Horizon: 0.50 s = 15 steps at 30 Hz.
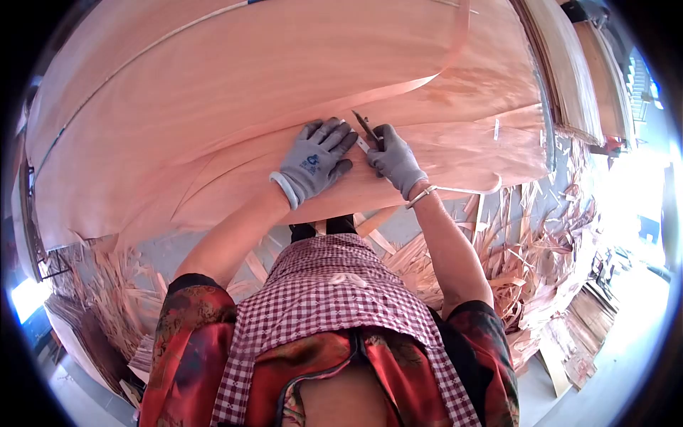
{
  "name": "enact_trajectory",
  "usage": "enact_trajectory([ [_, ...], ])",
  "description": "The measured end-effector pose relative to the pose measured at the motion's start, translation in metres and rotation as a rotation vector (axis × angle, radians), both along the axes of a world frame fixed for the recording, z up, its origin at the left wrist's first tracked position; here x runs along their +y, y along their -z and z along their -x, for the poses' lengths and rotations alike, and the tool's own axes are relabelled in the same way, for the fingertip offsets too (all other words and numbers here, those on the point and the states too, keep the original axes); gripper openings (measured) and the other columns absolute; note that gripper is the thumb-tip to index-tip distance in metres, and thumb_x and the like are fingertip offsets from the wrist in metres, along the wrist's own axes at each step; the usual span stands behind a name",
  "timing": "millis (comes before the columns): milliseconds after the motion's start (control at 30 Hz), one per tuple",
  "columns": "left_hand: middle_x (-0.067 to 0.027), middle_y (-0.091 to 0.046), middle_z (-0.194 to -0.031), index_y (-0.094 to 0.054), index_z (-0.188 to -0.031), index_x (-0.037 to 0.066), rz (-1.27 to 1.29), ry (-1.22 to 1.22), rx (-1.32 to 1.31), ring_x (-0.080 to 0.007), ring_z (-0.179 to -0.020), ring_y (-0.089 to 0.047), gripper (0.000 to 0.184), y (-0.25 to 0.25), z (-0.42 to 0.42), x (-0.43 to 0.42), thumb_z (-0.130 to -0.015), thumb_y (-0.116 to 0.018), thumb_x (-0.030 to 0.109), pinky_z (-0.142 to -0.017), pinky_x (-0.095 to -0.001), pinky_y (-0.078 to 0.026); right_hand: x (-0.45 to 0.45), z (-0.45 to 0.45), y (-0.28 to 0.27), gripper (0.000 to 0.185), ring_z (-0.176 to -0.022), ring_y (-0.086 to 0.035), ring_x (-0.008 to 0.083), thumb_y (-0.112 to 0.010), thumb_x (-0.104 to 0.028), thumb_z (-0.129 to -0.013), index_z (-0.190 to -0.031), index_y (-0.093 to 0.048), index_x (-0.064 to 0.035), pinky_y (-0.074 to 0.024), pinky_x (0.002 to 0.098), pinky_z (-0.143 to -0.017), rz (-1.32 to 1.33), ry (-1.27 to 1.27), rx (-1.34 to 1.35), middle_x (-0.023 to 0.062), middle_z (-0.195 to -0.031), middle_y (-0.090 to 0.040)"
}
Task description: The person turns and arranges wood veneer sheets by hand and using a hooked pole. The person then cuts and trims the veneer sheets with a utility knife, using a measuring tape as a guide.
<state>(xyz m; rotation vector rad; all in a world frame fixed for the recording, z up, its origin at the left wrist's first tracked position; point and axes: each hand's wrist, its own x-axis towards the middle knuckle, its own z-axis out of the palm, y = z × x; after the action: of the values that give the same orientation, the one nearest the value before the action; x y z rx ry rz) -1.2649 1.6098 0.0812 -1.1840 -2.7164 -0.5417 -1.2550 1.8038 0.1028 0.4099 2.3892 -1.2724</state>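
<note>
Both of my hands wear grey gloves over a large wood veneer sheet (284,78). My left hand (317,158) lies flat on the sheet with its fingers spread. Just to its right, my right hand (395,159) is wrapped round a dark-bladed cutting tool (366,127), whose blade points up and left. A short white strip (362,144) lies between the two hands. A white cord (469,191) runs from my right wrist and curls at the sheet's near edge. Above my hands, a thin veneer strip (405,87) curves up to the right.
Torn veneer scraps (526,256) cover much of the floor on both sides. Stacked veneer sheets (569,71) stand at the upper right. Flat wooden pieces (580,334) lie at the lower right. Another stack (82,341) stands at the lower left.
</note>
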Motion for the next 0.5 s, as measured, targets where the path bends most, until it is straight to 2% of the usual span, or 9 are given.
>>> enact_trajectory([
  [100,-0.0088,-0.05,-0.126,-0.054,-0.122,0.013,0.085,-0.003,-0.046,-0.0269,-0.118,-0.044,0.045,-0.017,0.002,0.004,-0.081,-0.058,0.031,-0.097,-0.0448,-0.033,0.005,-0.008,0.008,0.025,-0.064,-0.063,0.0246,-0.063,-0.017,-0.079,-0.094,-0.054,0.0007,-0.0505,0.033,-0.053,-0.067,0.014,0.073,0.0167,-0.079,-0.063],
  [200,-0.0082,-0.05,-0.125,-0.054,-0.123,0.016,0.097,-0.002,-0.032,-0.0266,-0.116,-0.043,0.046,-0.019,0.004,0.008,-0.08,-0.058,0.033,-0.095,-0.0455,-0.033,0.01,-0.021,-0.022,0.02,-0.061,-0.062,0.024,-0.061,-0.016,-0.081,-0.086,-0.055,0.0023,-0.0501,0.032,-0.055,-0.032,-0.094,-0.082,0.0149,-0.07,-0.062],
  [300,-0.0086,-0.049,-0.125,-0.053,-0.124,0.017,0.096,0.02,-0.031,-0.0271,-0.116,-0.042,0.046,-0.016,0.004,0.007,-0.081,-0.057,0.034,-0.095,-0.0461,-0.032,0.001,-0.05,-0.024,0.018,-0.058,-0.062,0.0191,-0.06,-0.016,-0.083,-0.081,-0.057,0.0022,-0.0494,0.0311,-0.056,0.233,-0.092,-0.107,0.011,-0.062,-0.06],
  [333,-0.0088,-0.049,-0.126,-0.053,-0.124,0.017,0.102,0.033,-0.037,-0.0273,-0.116,-0.042,0.046,-0.015,0.006,0.007,-0.081,-0.057,0.034,-0.096,-0.0462,-0.032,0.0,-0.056,-0.03,0.018,-0.058,-0.061,0.0129,-0.059,-0.017,-0.085,-0.087,-0.059,0.0011,-0.0482,0.0279,-0.054,0.081,-0.226,-0.098,0.0076,-0.063,-0.06],
  [433,-0.0089,-0.048,-0.126,-0.053,-0.124,0.017,0.105,0.015,-0.015,-0.0273,-0.117,-0.042,0.046,-0.014,0.004,0.009,-0.081,-0.057,0.033,-0.096,-0.0464,-0.031,0.053,-0.043,-0.028,0.018,-0.057,-0.058,0.0101,-0.058,-0.015,-0.087,-0.095,-0.06,0.0005,-0.0461,0.0242,-0.052,0.273,-0.042,0.029,0.0057,-0.066,-0.06],
  [500,-0.0091,-0.049,-0.126,-0.053,-0.124,0.014,0.193,0.017,-0.09,-0.027,-0.116,-0.043,0.047,-0.031,0.006,0.015,-0.08,-0.058,0.032,-0.096,-0.0448,-0.032,0.105,-0.016,-0.019,0.021,-0.055,-0.055,0.0112,-0.057,-0.012,-0.087,-0.104,-0.059,0.0004,-0.0435,0.0227,-0.05,0.39,0.144,0.162,0.006,-0.07,-0.061],
])
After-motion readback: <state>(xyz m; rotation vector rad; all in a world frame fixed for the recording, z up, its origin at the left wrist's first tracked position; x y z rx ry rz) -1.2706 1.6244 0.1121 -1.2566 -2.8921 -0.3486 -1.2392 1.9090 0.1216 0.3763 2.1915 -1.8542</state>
